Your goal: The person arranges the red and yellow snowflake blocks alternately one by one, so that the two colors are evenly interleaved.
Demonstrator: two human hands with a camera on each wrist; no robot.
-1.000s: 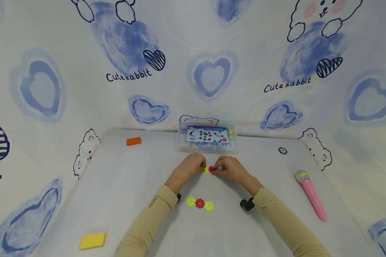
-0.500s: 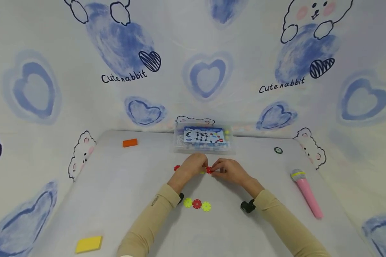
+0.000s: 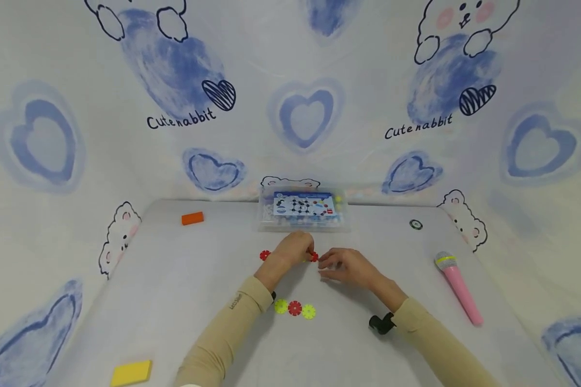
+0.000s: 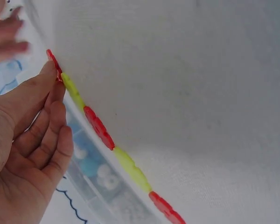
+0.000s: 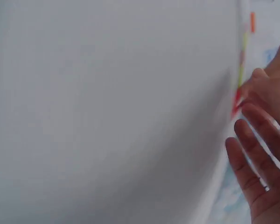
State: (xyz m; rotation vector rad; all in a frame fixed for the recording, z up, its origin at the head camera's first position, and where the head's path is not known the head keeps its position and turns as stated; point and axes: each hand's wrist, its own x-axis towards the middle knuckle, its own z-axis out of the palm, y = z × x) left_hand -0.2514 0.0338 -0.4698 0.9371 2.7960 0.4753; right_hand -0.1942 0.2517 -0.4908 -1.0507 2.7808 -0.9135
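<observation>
I see a cloth backdrop [image 3: 290, 80] hung behind and around the work area, pale white with soft blue hearts, cartoon rabbits and the words "Cute rabbit" printed twice. It curves in on both sides like a tent wall. Below it sits a table [image 3: 184, 301] covered in plain white cloth, its far corners rounded. The light looks even and soft from here, with only faint shadows on the tabletop.
</observation>
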